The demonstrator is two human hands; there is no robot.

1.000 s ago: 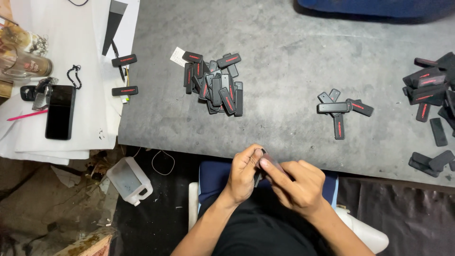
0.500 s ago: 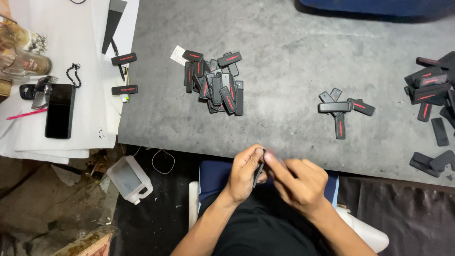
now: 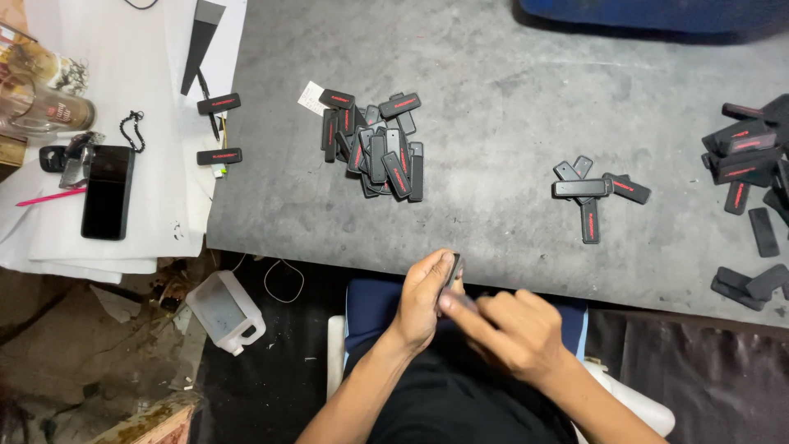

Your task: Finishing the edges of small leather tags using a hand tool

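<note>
1. Both hands have shifted a little since a moment ago: the left hand [image 3: 423, 300] now stands the small black tag [image 3: 452, 270] more upright, and the right hand [image 3: 509, 329] has drawn its fingers in under it.
2. That tag sits just below the near edge of the surface [image 3: 509, 99], above the person's lap.
3. Left grip: thumb and fingers closed on the tag's lower part.
4. Right grip: fingers curled narrow, the tips meeting the tag's lower end; motion blur hides whether they pinch it.
5. Nearest on the surface, toward its near edge and right of the hands, lies a small cluster of tags [image 3: 593, 191], black with red marks.
6. Farther left, mid-surface, a bigger pile of tags [image 3: 378, 148] is heaped loosely.
7. At the right edge another heap of tags [image 3: 748, 156] spreads out, some partly cut off by the frame.
8. Off the left edge, white paper sheets [image 3: 164, 197] carry two single tags and a black phone [image 3: 107, 191].
9. On the floor below stands a white plastic jug [image 3: 226, 311].
</note>
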